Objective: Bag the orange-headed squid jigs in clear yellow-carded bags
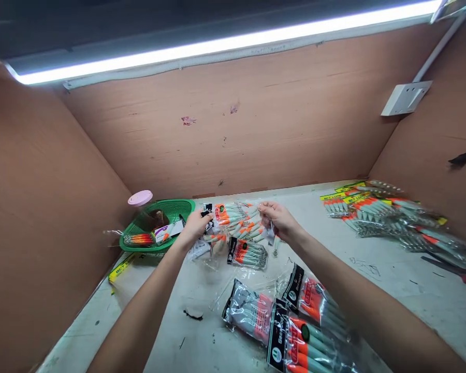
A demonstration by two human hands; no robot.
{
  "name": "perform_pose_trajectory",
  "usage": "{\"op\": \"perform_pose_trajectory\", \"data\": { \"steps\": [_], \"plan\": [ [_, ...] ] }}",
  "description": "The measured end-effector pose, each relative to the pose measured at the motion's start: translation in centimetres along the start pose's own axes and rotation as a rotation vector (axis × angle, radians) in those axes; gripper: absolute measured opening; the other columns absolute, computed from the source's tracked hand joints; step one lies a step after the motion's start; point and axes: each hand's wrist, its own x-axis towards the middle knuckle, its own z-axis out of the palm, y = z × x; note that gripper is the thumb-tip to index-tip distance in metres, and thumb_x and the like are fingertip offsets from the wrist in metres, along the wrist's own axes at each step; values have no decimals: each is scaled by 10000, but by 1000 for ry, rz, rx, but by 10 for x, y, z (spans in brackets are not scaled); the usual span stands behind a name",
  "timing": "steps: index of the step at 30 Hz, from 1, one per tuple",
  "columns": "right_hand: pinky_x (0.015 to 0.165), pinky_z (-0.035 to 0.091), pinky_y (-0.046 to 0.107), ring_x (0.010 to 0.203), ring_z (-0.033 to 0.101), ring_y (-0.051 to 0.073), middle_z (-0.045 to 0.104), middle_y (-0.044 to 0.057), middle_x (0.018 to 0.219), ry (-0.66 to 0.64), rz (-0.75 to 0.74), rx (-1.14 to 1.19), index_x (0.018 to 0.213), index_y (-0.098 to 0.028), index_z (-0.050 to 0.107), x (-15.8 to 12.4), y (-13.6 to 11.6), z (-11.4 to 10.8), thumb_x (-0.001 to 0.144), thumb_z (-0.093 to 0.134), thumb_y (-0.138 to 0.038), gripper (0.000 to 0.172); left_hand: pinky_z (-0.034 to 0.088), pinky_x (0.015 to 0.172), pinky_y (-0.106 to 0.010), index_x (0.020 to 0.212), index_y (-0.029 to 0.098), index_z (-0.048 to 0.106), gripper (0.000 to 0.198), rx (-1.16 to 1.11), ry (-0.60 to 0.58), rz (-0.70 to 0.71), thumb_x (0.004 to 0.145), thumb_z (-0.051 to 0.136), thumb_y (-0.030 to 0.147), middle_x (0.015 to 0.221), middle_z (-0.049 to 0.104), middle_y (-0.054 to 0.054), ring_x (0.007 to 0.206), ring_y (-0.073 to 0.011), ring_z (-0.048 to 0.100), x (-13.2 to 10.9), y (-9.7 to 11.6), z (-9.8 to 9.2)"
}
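Booth: Brown board walls [256, 129] enclose a pale desk [205, 342] beneath a glowing strip light [233, 45], with a white switch plate [407, 98] mounted near the right corner.
Left hand: Closed at the black-headed end of a clear packet [236, 211], the left hand [196, 224] keeps its fingers narrow, thumb toward the label.
Right hand: Fingertips pinched, the right hand [278, 217] grips the same packet's opposite end; a crumpled plastic piece [271, 234] shows just below, and whether it too is held cannot be told.
Held packet: Stretched between both hands near the back of the desk, it shows orange and pale green contents, with similar loose pieces [244, 229] just below.
Small packet: One black-headed packet [252, 254] lies flat nearer the camera.
Foreground: Three larger packets [252, 311] lie close together, partly overlapping, beside the right forearm.
Basket: At left, a green basket [182, 207] carries a pink-lidded jar [140, 197] and orange packaged goods [139, 239].
Right side: Yellow-headed packets [368, 204] lie heaped against the wall.
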Motion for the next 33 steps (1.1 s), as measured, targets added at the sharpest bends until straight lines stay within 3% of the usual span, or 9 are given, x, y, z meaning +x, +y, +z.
{"op": "perform_pose_trajectory", "data": {
  "steps": [3, 6, 12, 15, 19, 22, 25, 28, 33],
  "plan": [
    [635, 517, 282, 726, 597, 120, 608, 26, 926, 96, 51, -238, 1037, -135, 573, 27, 9, -9, 919, 531, -352, 250, 518, 806, -404, 1090, 151, 583, 281, 148, 64, -10, 878, 571, 335, 1097, 608, -70, 948, -206, 605, 21, 17, -1],
    [759, 526, 360, 893, 611, 174, 602, 56, 1071, 120, 53, -477, 1101, -143, 570, 37, 10, -10, 907, 554, -335, 274, 493, 856, -427, 1091, 171, 587, 271, 247, 128, 24, 868, 584, 325, 1142, 595, -76, 1014, -220, 585, 34, 37, -6],
    [693, 451, 270, 720, 566, 128, 596, -21, 775, -168, -33, -851, 998, -162, 598, -6, 1, -2, 805, 619, -161, 194, 439, 855, -280, 1195, 200, 578, 426, 292, 193, 216, 791, 472, 114, 1177, 631, -63, 1008, -203, 593, 8, 45, -39],
    [657, 418, 243, 657, 548, 115, 590, -26, 680, -451, -12, -985, 919, -183, 645, -36, 6, 14, 743, 605, -57, 220, 453, 701, -245, 1072, 168, 646, 380, 332, 73, 255, 764, 425, 154, 963, 700, -41, 789, -173, 627, -21, 32, -42],
    [685, 476, 292, 717, 589, 134, 627, 13, 774, -709, 125, -1186, 830, -141, 632, -56, 21, 45, 816, 648, -248, 109, 406, 576, -253, 898, 169, 695, 296, 446, -170, 235, 736, 459, 245, 692, 683, -27, 626, -186, 602, -59, 12, -25],
    [677, 506, 301, 721, 602, 121, 630, 7, 827, -814, 232, -1291, 851, -132, 611, -54, 25, 57, 875, 593, -351, 221, 398, 592, -260, 840, 209, 713, 285, 537, -388, 229, 728, 560, 421, 751, 708, -45, 709, -226, 634, -86, 0, -6],
    [573, 468, 254, 588, 565, 110, 583, -27, 618, -920, 315, -1303, 682, -129, 620, -48, 26, 53, 755, 711, -331, 233, 404, 581, -273, 852, 218, 717, 434, 625, -558, 195, 605, 667, 572, 776, 719, -75, 750, -274, 651, -105, -12, 13],
    [489, 389, 239, 490, 514, 121, 471, -50, 431, -965, 367, -1276, 496, -137, 591, -45, 31, 44, 555, 806, -248, 249, 423, 594, -286, 903, 233, 701, 459, 685, -641, 157, 536, 732, 507, 819, 723, -76, 781, -292, 660, -113, -21, 29],
    [483, 329, 225, 480, 480, 110, 473, -61, 421, -963, 348, -1123, 503, -151, 622, -50, 38, 38, 479, 807, -274, 223, 446, 650, -323, 995, 218, 645, 451, 686, -653, 124, 576, 712, 371, 876, 714, -97, 845, -318, 649, -114, -23, 30]
  ]
}}
